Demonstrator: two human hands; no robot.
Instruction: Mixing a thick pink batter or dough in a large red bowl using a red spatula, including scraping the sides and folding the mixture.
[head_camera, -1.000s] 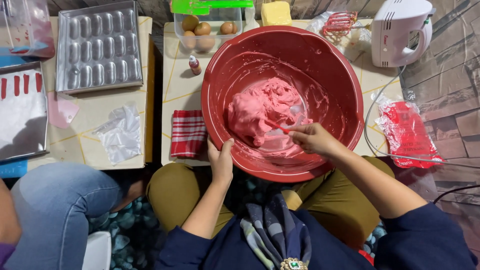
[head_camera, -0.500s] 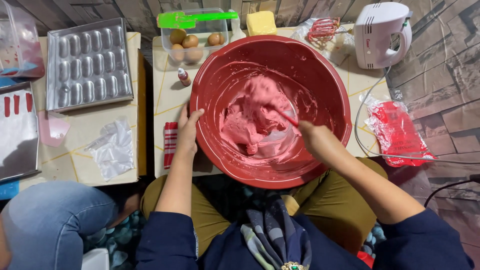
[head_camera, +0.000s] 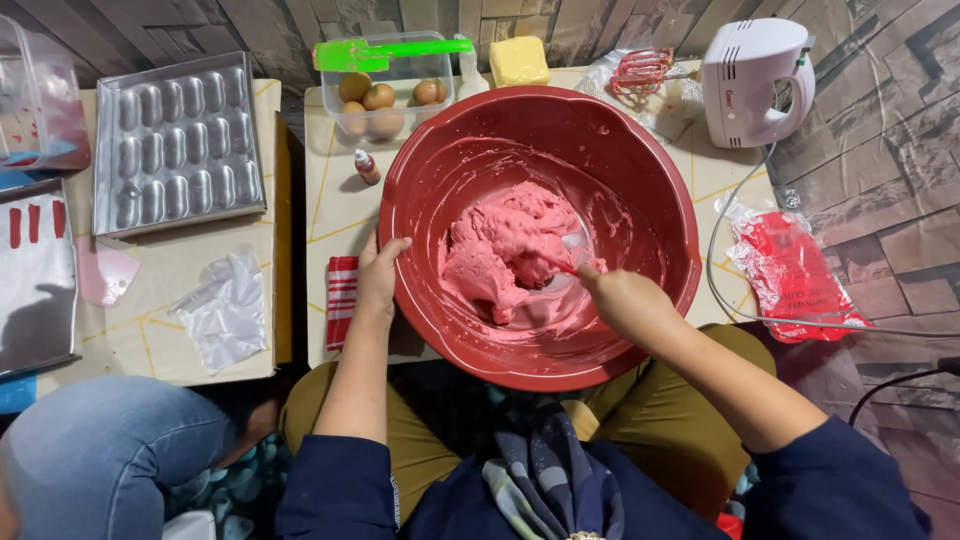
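Two hands working one red bowl (head_camera: 640, 150): left hand (head_camera: 377, 277) gripping its near-left rim, right hand (head_camera: 625, 300) clenching a spatula (handle mostly hidden) angling up-left into pink batter (head_camera: 505, 250) lying just beyond, nearer the right.

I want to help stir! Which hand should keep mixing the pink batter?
Probably the right hand: it already holds the spatula in the batter. The left hand grips the red bowl rim.

big red plastic bowl (head_camera: 640, 150) sits upright on the low table, thick pink batter (head_camera: 500, 250) heaped in its middle, smears all up the inside walls
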